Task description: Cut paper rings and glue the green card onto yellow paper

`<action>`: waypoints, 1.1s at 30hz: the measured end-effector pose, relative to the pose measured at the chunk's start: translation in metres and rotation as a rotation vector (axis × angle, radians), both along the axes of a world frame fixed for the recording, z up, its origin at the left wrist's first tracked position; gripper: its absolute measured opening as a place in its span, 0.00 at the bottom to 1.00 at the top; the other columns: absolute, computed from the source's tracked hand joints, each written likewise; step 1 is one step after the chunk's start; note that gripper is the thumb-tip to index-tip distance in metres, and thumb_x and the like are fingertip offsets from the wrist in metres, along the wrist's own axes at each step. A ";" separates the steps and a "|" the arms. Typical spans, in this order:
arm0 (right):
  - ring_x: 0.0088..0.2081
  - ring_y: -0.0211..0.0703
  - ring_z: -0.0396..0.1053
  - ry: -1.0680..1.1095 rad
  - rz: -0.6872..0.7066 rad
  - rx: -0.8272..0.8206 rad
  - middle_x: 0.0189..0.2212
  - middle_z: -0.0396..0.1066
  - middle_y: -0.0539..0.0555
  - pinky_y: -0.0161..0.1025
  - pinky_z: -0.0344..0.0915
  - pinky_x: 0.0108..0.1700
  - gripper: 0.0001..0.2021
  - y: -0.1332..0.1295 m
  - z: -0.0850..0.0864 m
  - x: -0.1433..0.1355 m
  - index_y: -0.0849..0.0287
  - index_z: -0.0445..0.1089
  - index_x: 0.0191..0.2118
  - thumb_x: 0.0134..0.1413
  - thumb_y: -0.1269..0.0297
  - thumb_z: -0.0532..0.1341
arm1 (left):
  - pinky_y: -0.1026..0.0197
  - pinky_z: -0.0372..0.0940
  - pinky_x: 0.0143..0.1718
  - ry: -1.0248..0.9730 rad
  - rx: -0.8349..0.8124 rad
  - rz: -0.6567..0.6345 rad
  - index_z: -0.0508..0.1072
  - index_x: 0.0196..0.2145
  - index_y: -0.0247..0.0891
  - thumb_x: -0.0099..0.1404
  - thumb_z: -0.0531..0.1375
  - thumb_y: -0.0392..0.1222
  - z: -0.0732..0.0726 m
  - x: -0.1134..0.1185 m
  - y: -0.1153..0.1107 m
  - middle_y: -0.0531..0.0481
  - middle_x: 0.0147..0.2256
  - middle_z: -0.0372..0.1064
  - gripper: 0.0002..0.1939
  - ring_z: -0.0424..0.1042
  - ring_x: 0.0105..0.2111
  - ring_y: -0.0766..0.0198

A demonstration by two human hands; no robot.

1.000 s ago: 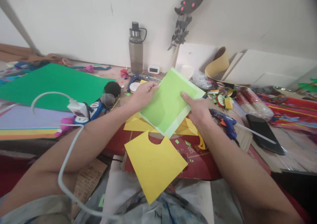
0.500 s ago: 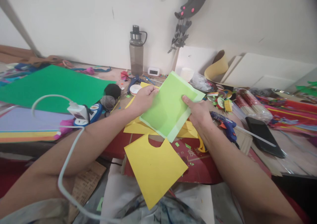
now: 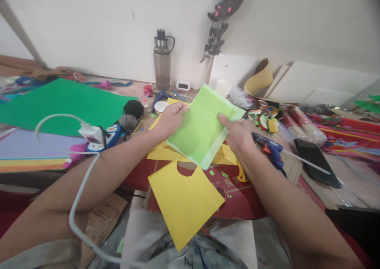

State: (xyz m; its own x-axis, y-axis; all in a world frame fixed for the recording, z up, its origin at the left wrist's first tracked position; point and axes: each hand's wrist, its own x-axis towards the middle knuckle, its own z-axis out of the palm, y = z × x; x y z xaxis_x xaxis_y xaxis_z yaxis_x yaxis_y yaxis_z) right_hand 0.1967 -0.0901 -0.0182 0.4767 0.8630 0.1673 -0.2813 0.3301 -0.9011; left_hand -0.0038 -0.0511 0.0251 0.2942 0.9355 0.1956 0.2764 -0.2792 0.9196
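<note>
Light green sheets point(image 3: 198, 124), one lying over a paler one, are held up at the centre between both hands. My left hand point(image 3: 173, 118) pinches their left edge, its fingertips bunched together. On the right edge, my right hand point(image 3: 234, 130) grips them with the thumb on top and the other fingers hidden behind. Below hangs a yellow sheet point(image 3: 187, 201) with a rounded notch cut in its top edge. More yellow paper point(image 3: 160, 152) lies beneath the green sheets, and small green scraps point(image 3: 225, 174) are on the red board.
A bottle point(image 3: 162, 63) stands by the wall. At left are a large green sheet point(image 3: 65, 104), a white charger point(image 3: 92, 136) and its cable crossing my left arm. A blue glue gun point(image 3: 274, 154), a black phone point(image 3: 316, 162) and wrapped sticks point(image 3: 299, 122) lie at right.
The view has shifted very slightly. Both hands keep their hold on the green sheets, with no other clear movement.
</note>
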 end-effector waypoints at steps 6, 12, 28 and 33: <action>0.44 0.53 0.81 0.007 0.013 -0.007 0.41 0.83 0.56 0.49 0.79 0.50 0.17 -0.002 0.002 -0.002 0.59 0.77 0.35 0.34 0.66 0.77 | 0.68 0.56 0.27 -0.019 -0.003 -0.015 0.67 0.29 0.36 0.71 0.53 0.38 -0.002 -0.001 0.003 0.56 0.24 0.62 0.12 0.59 0.24 0.71; 0.41 0.50 0.81 0.069 0.039 -0.026 0.40 0.83 0.54 0.48 0.80 0.49 0.18 0.002 -0.002 0.002 0.59 0.77 0.36 0.34 0.68 0.77 | 0.67 0.62 0.28 -0.154 -0.103 -0.159 0.70 0.33 0.36 0.72 0.55 0.48 -0.014 -0.004 0.015 0.52 0.28 0.70 0.14 0.67 0.25 0.70; 0.64 0.60 0.65 -1.214 -0.196 0.096 0.61 0.69 0.65 0.65 0.64 0.64 0.26 -0.006 -0.002 0.038 0.55 0.68 0.61 0.59 0.54 0.65 | 0.61 0.71 0.40 0.570 -0.139 -0.394 0.79 0.42 0.37 0.59 0.64 0.51 -0.022 -0.031 0.066 0.47 0.41 0.81 0.18 0.79 0.39 0.57; 0.65 0.58 0.65 -1.568 0.299 0.160 0.64 0.69 0.65 0.60 0.60 0.68 0.23 -0.013 -0.016 0.009 0.58 0.72 0.62 0.65 0.56 0.62 | 0.55 0.68 0.53 0.745 0.322 -0.303 0.76 0.54 0.35 0.59 0.65 0.46 -0.032 -0.019 0.069 0.43 0.49 0.78 0.26 0.75 0.48 0.53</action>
State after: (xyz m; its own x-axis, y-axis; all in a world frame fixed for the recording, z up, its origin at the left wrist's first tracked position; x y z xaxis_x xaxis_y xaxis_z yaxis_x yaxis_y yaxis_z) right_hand 0.2060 -0.1028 -0.0343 -0.4187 0.8158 0.3990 0.7749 0.5501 -0.3114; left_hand -0.0231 0.0184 -0.0068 0.6790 0.7281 0.0943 0.6471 -0.6542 0.3916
